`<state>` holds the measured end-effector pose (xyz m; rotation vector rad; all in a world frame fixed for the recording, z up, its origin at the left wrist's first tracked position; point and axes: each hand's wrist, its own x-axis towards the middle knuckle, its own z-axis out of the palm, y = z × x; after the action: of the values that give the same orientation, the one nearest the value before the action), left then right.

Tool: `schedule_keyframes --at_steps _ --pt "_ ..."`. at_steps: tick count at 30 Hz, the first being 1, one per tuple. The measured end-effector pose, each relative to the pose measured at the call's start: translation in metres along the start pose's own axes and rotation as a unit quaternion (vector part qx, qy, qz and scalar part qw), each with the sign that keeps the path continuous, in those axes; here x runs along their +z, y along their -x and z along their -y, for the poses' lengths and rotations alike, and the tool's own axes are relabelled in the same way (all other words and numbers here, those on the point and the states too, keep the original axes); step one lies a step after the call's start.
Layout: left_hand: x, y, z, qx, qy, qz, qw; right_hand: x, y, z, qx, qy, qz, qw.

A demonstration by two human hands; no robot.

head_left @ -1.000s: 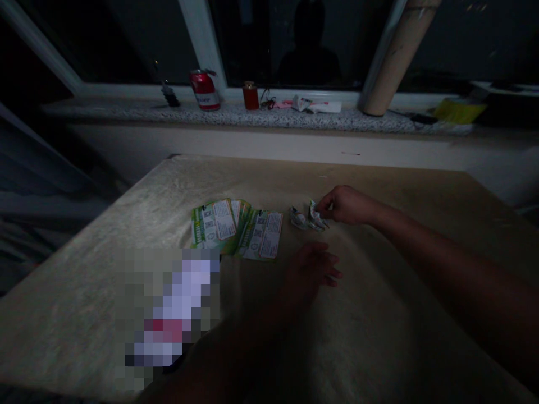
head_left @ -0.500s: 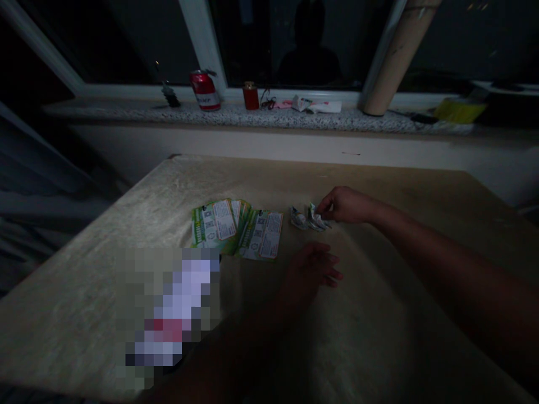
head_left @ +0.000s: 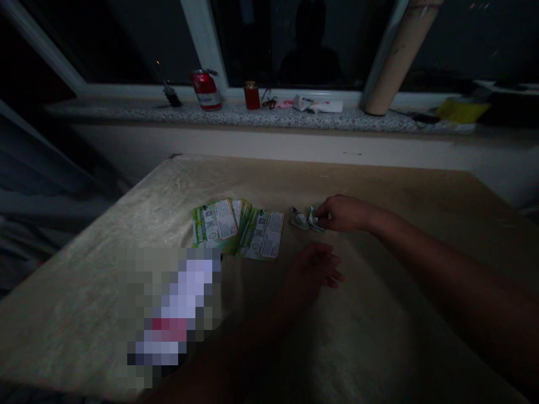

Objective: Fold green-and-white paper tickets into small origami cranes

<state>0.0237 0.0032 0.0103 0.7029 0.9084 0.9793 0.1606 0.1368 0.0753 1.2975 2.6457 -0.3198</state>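
Observation:
My right hand (head_left: 346,214) is at the right of two small crumpled pieces of printed paper or wrapper. Its thumb and fingers are closed on the edge of the right crumpled piece (head_left: 313,220). Just to the left lies the other crumpled piece (head_left: 298,218), untouched. Closer to me, my left hand (head_left: 314,265) is held over the table in shadow, fingers apart and nothing in them. Flat green-and-white printed packets (head_left: 215,223), several of them overlapping, lie left of the crumpled pieces; the nearest packet (head_left: 261,234) shows small square codes and text.
A pixelated bright object (head_left: 185,303) lies on the table (head_left: 84,292) by my left forearm. Along the windowsill (head_left: 236,116) stand a red can (head_left: 206,90), a small red jar (head_left: 251,96), crumpled paper (head_left: 320,105), a cardboard tube (head_left: 398,62) and a yellow item (head_left: 462,110).
My right hand has come down slightly toward me at the right crumpled piece, which now looks more upright and narrower. My left hand has hardly moved.

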Motion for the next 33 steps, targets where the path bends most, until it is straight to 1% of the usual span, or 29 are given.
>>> schedule_keyframes --at_steps 4,10,12,14,15,16,17,19,21,23,24,26,27,28,30,31,33 --pt "0.0 0.001 0.0 0.004 -0.015 0.003 1.0 0.008 -0.003 -0.004 0.02 0.007 0.001 1.0" --pt "-0.003 -0.002 0.004 0.015 -0.045 0.014 0.999 0.017 -0.007 0.0 0.063 0.01 -0.028 0.998" --pt "-0.005 -0.003 0.005 0.034 -0.083 0.015 0.996 0.019 -0.008 0.004 0.078 0.009 -0.042 0.996" --pt "-0.007 -0.003 0.002 0.074 -0.161 0.005 0.984 0.021 -0.007 0.008 0.089 0.001 -0.058 0.994" --pt "-0.008 -0.002 -0.001 0.103 -0.219 -0.005 0.97 0.021 -0.006 0.009 0.093 -0.005 -0.067 0.993" --pt "-0.009 -0.001 -0.005 0.142 -0.293 -0.014 0.945 0.021 -0.005 0.01 0.097 -0.013 -0.078 0.992" --pt "-0.011 0.001 -0.01 0.174 -0.368 -0.019 0.913 0.021 -0.003 0.011 0.1 -0.023 -0.092 0.99" --pt "-0.016 0.003 -0.022 0.211 -0.498 -0.042 0.84 0.021 0.004 0.011 0.111 -0.048 -0.132 0.984" --pt "-0.025 0.005 -0.034 0.212 -0.604 -0.052 0.767 0.022 0.015 0.01 0.121 -0.077 -0.18 0.973" --pt "-0.036 0.007 -0.044 0.215 -0.687 -0.079 0.69 0.027 0.028 0.01 0.12 -0.11 -0.222 0.961" --pt "-0.043 0.008 -0.049 0.214 -0.72 -0.087 0.655 0.032 0.035 0.011 0.118 -0.128 -0.239 0.955" --pt "-0.055 0.01 -0.055 0.187 -0.776 -0.092 0.595 0.045 0.049 0.014 0.113 -0.166 -0.266 0.943" --pt "-0.06 0.011 -0.058 0.169 -0.795 -0.092 0.575 0.053 0.055 0.015 0.113 -0.184 -0.279 0.936" --pt "-0.064 0.012 -0.06 0.146 -0.806 -0.09 0.566 0.062 0.06 0.016 0.112 -0.202 -0.291 0.928" --pt "-0.071 0.012 -0.063 0.11 -0.816 -0.082 0.561 0.081 0.066 0.017 0.112 -0.237 -0.312 0.913" --pt "-0.073 0.012 -0.064 0.092 -0.814 -0.08 0.567 0.09 0.068 0.017 0.112 -0.254 -0.322 0.905" --pt "-0.077 0.01 -0.067 0.061 -0.797 -0.077 0.597 0.105 0.069 0.016 0.118 -0.284 -0.347 0.886"
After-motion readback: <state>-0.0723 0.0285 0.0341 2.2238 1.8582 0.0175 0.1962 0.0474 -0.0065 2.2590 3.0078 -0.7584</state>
